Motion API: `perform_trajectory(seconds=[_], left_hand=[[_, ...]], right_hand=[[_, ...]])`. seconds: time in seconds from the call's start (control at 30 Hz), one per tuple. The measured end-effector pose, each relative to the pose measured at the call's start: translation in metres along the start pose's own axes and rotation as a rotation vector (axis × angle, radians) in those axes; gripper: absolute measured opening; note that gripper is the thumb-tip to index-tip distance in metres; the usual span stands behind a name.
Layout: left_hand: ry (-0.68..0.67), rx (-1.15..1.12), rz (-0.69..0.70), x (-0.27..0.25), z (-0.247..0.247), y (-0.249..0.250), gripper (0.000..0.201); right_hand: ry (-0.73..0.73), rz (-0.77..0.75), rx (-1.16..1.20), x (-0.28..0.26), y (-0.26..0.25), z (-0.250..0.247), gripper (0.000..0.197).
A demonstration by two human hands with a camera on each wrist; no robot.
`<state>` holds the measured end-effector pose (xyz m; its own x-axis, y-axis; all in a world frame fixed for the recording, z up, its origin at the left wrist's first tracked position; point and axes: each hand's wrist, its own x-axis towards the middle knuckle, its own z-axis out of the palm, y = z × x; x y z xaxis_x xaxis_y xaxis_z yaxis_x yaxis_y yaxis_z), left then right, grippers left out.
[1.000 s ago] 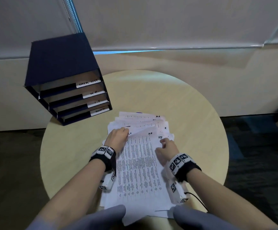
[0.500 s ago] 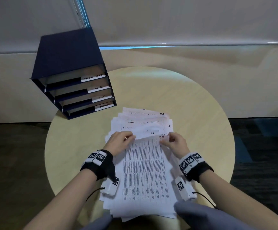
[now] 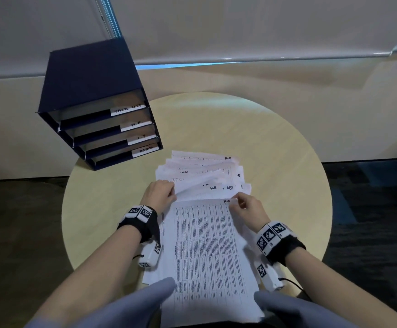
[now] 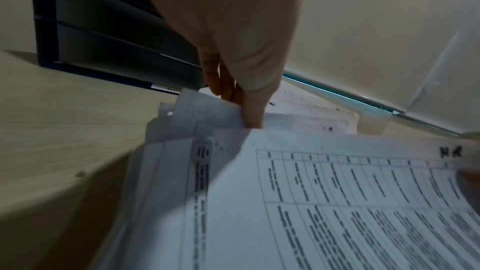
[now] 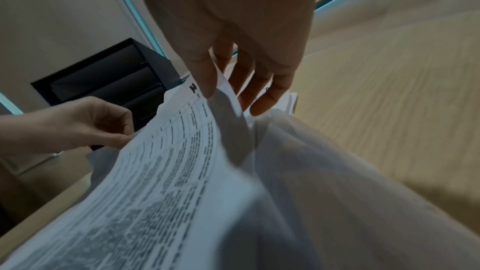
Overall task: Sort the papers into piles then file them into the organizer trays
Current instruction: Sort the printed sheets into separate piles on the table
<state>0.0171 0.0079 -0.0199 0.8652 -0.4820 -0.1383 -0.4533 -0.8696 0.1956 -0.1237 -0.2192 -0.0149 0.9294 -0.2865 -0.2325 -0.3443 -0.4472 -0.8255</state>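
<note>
A fanned stack of printed papers [image 3: 199,176] lies mid-table. The top sheet [image 3: 204,245], a dense table marked "H.R" at its far right corner, is bowed upward. My right hand [image 3: 236,202] pinches that corner between thumb [image 5: 207,81] and fingers, lifting it. At the stack's far left corner, my left hand [image 3: 172,194] pinches the edges of the sheets under the top one [image 4: 215,114]. The dark blue organizer [image 3: 100,119] stands at the table's back left, with four trays labelled TASK LIST, H.R., I.T. and ADMIN.
The round light-wood table [image 3: 275,162] has bare surface to the right of and behind the papers. A beige wall and a window blind stand behind it. Dark carpet [image 3: 370,209] surrounds the table. My grey sleeves show at the bottom edge.
Both hands slid to the stack's far edge. My right hand went from lying on the top sheet to pinching its far right corner, raising it; the left now pinches the sheets beneath.
</note>
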Motion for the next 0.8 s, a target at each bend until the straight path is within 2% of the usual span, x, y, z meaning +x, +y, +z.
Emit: perform_trajectory(seconds=[0.1, 0.17, 0.23, 0.3, 0.37, 0.43, 0.5, 0.57, 0.63, 0.7, 0.8], left_hand=[[0.021, 0.109, 0.1, -0.006, -0.003, 0.0, 0.02], [0.088, 0.139, 0.159, -0.011, -0.005, 0.0, 0.025], [0.162, 0.076, 0.205, -0.018, -0.003, 0.001, 0.02], [0.191, -0.123, 0.195, -0.026, -0.003, 0.007, 0.021], [0.072, -0.356, 0.156, -0.033, -0.008, 0.016, 0.019], [-0.069, -0.547, 0.107, -0.034, -0.014, 0.024, 0.017], [-0.121, -0.643, -0.027, -0.028, -0.013, 0.024, 0.032], [-0.085, -0.526, -0.167, -0.016, -0.006, 0.014, 0.038], [-0.093, -0.273, -0.234, -0.01, 0.001, 0.004, 0.026], [-0.117, -0.173, -0.264, -0.012, 0.004, -0.001, 0.018], [-0.139, -0.135, -0.248, -0.009, 0.004, -0.007, 0.028]], right_hand=[[0.005, 0.054, 0.022, 0.002, 0.0, 0.003, 0.015], [0.026, 0.058, -0.002, 0.003, 0.001, 0.003, 0.013], [0.066, 0.051, -0.026, 0.005, 0.003, 0.003, 0.013], [0.101, 0.03, 0.0, 0.007, 0.003, 0.002, 0.014], [0.11, 0.022, 0.064, 0.007, -0.001, 0.0, 0.008], [0.059, 0.047, 0.142, 0.006, -0.007, -0.002, 0.007], [0.016, 0.061, 0.203, 0.004, -0.007, -0.001, 0.006], [0.013, 0.025, 0.187, 0.001, -0.005, 0.0, 0.009], [0.032, -0.009, 0.14, -0.001, 0.002, -0.001, 0.011], [0.064, -0.007, 0.132, -0.003, 0.004, -0.003, 0.008], [0.136, 0.004, 0.167, -0.003, 0.007, -0.007, 0.032]])
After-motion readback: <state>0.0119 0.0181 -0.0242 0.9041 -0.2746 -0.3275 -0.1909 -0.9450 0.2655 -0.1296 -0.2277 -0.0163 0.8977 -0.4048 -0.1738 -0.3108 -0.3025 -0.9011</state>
